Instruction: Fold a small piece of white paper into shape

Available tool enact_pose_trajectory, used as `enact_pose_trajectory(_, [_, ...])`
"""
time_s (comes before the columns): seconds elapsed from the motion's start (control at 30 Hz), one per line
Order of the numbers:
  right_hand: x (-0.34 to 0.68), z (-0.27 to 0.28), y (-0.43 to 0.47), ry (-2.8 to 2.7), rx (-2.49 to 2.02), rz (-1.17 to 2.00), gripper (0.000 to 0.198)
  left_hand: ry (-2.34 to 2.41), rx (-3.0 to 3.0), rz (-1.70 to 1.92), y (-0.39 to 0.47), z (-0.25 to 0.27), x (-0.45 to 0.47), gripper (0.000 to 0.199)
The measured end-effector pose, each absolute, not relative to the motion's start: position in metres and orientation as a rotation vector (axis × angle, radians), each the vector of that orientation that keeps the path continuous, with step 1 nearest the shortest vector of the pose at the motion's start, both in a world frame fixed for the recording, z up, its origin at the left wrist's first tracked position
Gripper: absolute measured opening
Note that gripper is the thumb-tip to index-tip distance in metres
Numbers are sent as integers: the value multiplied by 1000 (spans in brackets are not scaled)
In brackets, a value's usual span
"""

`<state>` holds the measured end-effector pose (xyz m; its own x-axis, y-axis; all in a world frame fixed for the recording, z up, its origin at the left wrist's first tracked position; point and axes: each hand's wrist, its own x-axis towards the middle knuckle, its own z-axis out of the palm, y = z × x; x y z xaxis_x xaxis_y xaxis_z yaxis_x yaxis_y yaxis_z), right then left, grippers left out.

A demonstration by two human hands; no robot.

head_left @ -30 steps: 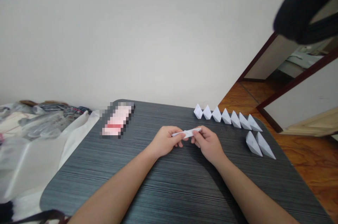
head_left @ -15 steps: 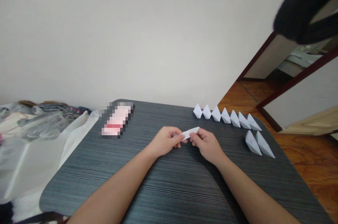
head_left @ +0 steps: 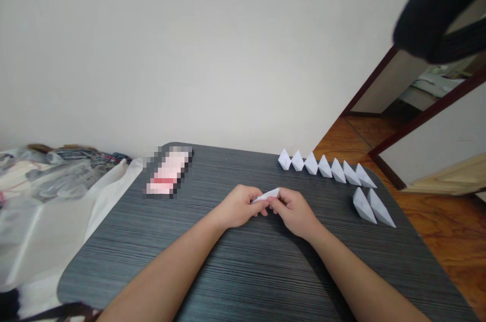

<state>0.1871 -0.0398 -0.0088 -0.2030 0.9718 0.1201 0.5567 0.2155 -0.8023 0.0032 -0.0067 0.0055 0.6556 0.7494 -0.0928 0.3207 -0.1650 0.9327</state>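
Between my two hands is a small white paper boat (head_left: 269, 194), narrow and folded, with a pointed end. My left hand (head_left: 240, 206) pinches its left part, the thumb lying along the near side. On the right part, the thumb and fingers of my right hand (head_left: 295, 210) are closed. The fingers hide much of the boat's lower side. To the right, several folded white paper boats (head_left: 311, 164) stand in a row along the back of the dark table (head_left: 235, 261). Two more paper boats (head_left: 363, 205) sit closer, below the right end of that row.
A blurred-out pink and dark flat object (head_left: 167, 172) lies at the table's back left. Plastic bags and cloth (head_left: 56, 180) are heaped left of the table. A pale wall (head_left: 228, 58) rises behind it. A black strap-like shape (head_left: 429, 18) hangs at the upper right.
My hands have come closer together and dipped slightly. The held paper boat has shifted a little left and more of it is covered by my fingers. The boats in the rows are unmoved.
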Motion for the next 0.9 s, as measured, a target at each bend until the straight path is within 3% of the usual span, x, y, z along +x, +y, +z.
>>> enact_pose_trajectory(0.9, [196,-8,-38,-1670,-1413,901,23,858,1666,509,-9,11,6,30])
